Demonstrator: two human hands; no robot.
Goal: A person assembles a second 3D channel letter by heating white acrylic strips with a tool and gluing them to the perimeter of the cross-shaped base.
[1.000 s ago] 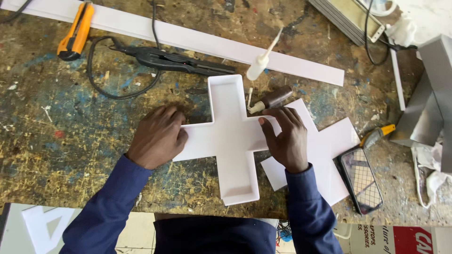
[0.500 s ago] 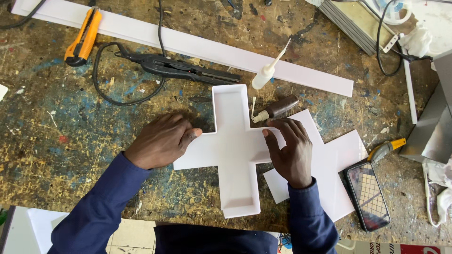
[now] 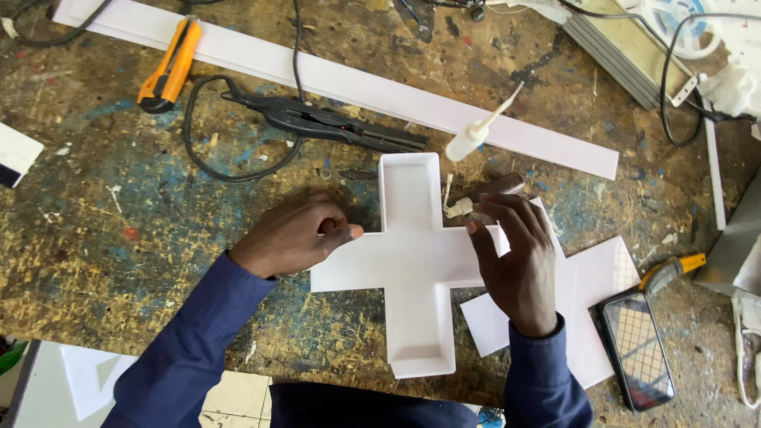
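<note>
A white plastic cross-shaped tray with raised walls (image 3: 416, 261) lies near the middle of the paint-stained surface (image 3: 111, 230). The left hand (image 3: 293, 235), loosely curled, presses its left arm; the right hand (image 3: 519, 265), open and grasping nothing, rests fingertips on the right arm. Even pressure on both sides should keep it flat.

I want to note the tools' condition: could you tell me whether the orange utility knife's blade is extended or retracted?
Cannot tell. The orange utility knife lies flat on the workbench, its tip too small to show a blade.
</note>
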